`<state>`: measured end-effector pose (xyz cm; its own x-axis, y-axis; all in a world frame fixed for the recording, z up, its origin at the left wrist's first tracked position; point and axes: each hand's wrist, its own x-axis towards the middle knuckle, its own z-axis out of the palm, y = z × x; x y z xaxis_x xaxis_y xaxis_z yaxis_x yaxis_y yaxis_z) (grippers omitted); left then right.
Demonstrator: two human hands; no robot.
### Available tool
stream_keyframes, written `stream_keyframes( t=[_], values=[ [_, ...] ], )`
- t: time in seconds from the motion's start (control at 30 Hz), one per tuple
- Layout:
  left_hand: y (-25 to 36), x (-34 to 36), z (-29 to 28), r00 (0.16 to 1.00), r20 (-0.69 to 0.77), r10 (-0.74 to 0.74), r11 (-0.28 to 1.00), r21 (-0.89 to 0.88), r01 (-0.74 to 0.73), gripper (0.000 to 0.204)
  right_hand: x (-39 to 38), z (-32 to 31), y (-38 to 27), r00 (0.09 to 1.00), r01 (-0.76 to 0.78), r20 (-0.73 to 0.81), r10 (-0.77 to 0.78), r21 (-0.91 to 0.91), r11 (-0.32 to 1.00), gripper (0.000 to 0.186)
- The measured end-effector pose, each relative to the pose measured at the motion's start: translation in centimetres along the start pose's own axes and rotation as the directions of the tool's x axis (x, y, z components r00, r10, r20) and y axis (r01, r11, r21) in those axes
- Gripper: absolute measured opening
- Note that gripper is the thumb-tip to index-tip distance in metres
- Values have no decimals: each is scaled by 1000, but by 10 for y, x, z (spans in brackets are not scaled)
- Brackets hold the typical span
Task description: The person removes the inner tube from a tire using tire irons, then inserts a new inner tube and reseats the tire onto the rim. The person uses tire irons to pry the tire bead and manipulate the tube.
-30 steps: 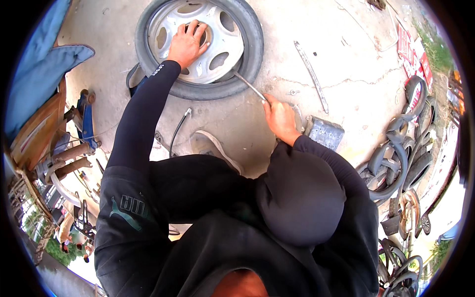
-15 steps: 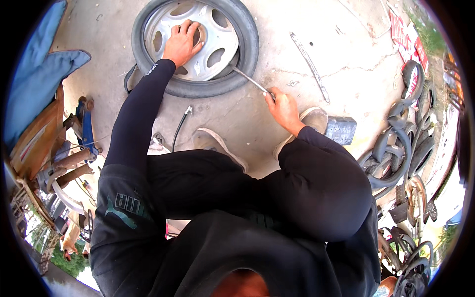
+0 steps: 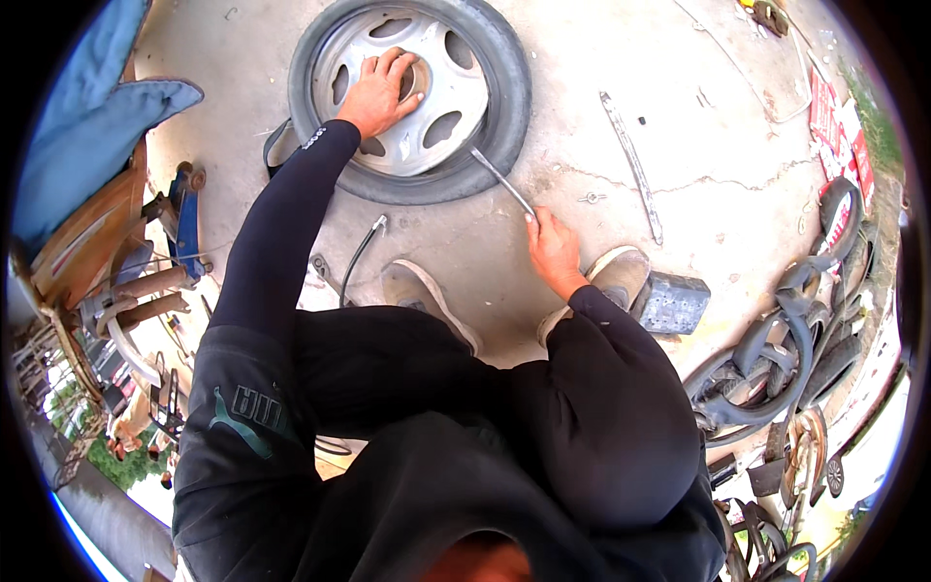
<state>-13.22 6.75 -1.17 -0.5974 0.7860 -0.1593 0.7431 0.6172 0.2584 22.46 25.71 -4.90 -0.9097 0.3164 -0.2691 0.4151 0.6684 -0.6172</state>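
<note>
A car wheel with a black tyre (image 3: 509, 92) and a silver rim (image 3: 436, 97) lies flat on the concrete. My left hand (image 3: 380, 92) rests spread on the rim near its hub. My right hand (image 3: 553, 250) grips a thin metal tyre lever (image 3: 501, 180), whose far tip sits at the edge between tyre and rim. My two shoes (image 3: 422, 296) stand just below the wheel.
A long metal bar (image 3: 630, 165) lies on the concrete right of the wheel. A grey block (image 3: 674, 303) sits beside my right shoe. Old tyres and tubes (image 3: 795, 339) pile up at right. A blue jack (image 3: 184, 218) and tools stand at left.
The view has shifted a little, with the wheel now slightly lower in the picture. My right hand has slid back along the lever; my left hand stays on the rim.
</note>
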Motion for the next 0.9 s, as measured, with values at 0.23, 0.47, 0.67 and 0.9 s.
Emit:
stream_keyframes(
  t=[0.23,0.47,0.67,0.9],
  values=[
    [-3,-3,2,1000,3,-1,998,66,1,68,5,-23,-4,982,123,157,-103,-125,985,41],
    [-1,0,-23,999,21,37,989,141,-40,77,15,-40,-5,942,335,210,-263,-510,792,87],
    [20,0,-30,991,100,-91,986,149,76,42,14,-33,-17,953,300,131,-272,-497,814,92],
    [27,15,-32,980,-117,-161,985,50,168,31,13,-35,-29,941,275,338,-30,-707,652,104]
  ],
)
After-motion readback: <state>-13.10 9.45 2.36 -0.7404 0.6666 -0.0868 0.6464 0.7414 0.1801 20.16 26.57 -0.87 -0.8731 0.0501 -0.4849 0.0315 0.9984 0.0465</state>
